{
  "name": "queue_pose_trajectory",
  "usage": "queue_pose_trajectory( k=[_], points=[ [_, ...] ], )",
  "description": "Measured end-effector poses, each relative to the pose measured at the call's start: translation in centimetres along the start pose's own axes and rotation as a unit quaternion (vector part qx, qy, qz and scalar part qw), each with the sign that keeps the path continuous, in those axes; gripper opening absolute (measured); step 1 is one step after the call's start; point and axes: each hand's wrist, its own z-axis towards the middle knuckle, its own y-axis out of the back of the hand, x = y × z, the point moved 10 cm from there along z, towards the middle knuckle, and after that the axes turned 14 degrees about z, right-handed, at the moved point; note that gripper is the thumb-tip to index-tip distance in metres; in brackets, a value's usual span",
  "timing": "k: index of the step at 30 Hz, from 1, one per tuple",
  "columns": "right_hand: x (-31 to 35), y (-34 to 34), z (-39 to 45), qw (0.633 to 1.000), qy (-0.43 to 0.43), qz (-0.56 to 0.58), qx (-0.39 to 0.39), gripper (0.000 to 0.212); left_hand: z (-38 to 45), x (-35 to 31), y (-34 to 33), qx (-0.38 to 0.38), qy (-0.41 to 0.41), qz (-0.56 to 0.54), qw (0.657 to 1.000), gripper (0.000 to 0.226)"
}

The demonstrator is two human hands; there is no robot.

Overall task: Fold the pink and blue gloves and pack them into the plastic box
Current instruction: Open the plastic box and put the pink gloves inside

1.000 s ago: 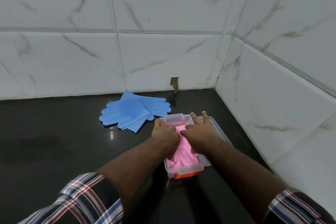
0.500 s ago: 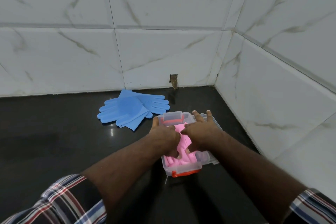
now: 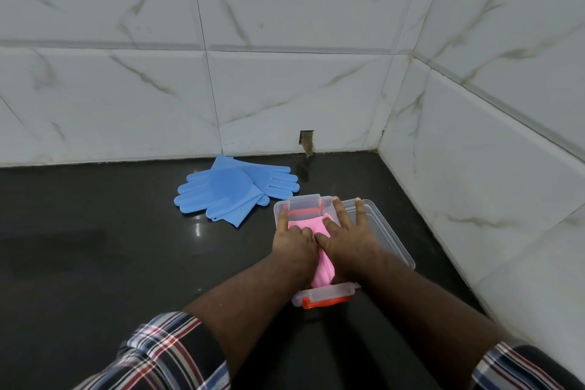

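Observation:
A clear plastic box [image 3: 384,231] with orange-red clips sits on the black counter near the right wall. Folded pink gloves [image 3: 308,225] lie inside it, mostly hidden by my hands. My left hand [image 3: 292,242] rests on the pink gloves at the box's left side, its fingers curled against them. My right hand [image 3: 346,236] lies flat on them, fingers spread toward the box's far end. Two blue gloves [image 3: 228,191] lie flat and overlapping on the counter, left of and behind the box, untouched.
White marble-look tiled walls meet in a corner behind and to the right of the box. A small broken hole [image 3: 306,141] shows at the base of the back wall. The black counter [image 3: 95,247] stretches away to the left.
The pink gloves lie flatter and lower in the box than before. My right hand has spread flatter over them. The blue gloves have not moved.

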Motion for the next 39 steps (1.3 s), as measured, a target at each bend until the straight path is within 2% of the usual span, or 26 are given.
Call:
queue_pose_trajectory(
  k=[4,7,9,11,13,15,18,21,26,30,32,34,36,39],
  points=[
    [-0.2,-0.2,0.2,1.000,0.000,0.028,0.001,0.088,-0.2,0.1,-0.4,0.012,-0.017,-0.035,0.999,0.069],
    [-0.4,0.1,-0.3,0.997,-0.006,0.064,0.039,0.089,-0.2,0.6,-0.5,0.027,-0.021,-0.105,0.994,0.059],
    [0.1,1.1,-0.8,0.991,-0.016,0.125,0.041,0.078,-0.6,1.9,0.0,-0.010,0.008,-0.159,0.987,0.043],
    [0.7,2.7,-0.8,0.978,-0.024,0.208,0.001,0.058,-1.7,3.9,1.0,-0.101,0.056,-0.198,0.973,0.033],
    [1.5,4.3,-0.7,0.952,-0.026,0.296,-0.066,0.044,-3.3,6.0,1.3,-0.190,0.103,-0.251,0.944,0.029],
    [2.8,5.7,-0.7,0.909,-0.020,0.398,-0.122,0.036,-4.6,8.1,0.2,-0.226,0.143,-0.352,0.897,0.025],
    [4.8,6.3,-0.5,0.866,-0.037,0.477,-0.145,0.029,-5.1,9.9,-2.6,-0.211,0.189,-0.485,0.827,0.014],
    [5.7,5.9,-0.2,0.868,-0.065,0.471,-0.143,0.024,-5.4,9.9,-4.4,-0.177,0.196,-0.546,0.795,0.017],
    [5.1,6.0,-0.4,0.884,-0.095,0.428,-0.163,0.020,-5.2,8.7,-4.9,-0.159,0.150,-0.571,0.791,0.030],
    [4.2,5.6,-0.4,0.875,-0.135,0.436,-0.164,0.034,-4.9,7.9,-4.7,-0.138,0.112,-0.557,0.811,0.036],
    [3.9,5.5,0.1,0.881,-0.176,0.419,-0.134,0.050,-5.1,8.8,-5.3,-0.147,0.127,-0.551,0.812,0.036],
    [4.6,6.8,0.3,0.885,-0.156,0.411,-0.152,0.058,-5.4,10.2,-6.5,-0.148,0.157,-0.538,0.815,0.038],
    [6.0,8.7,0.2,0.873,-0.107,0.429,-0.206,0.056,-5.8,11.6,-8.1,-0.139,0.181,-0.525,0.820,0.040],
    [8.1,9.2,1.2,0.850,-0.092,0.472,-0.215,0.053,-6.3,13.4,-10.7,-0.115,0.209,-0.492,0.837,0.040]
  ],
)
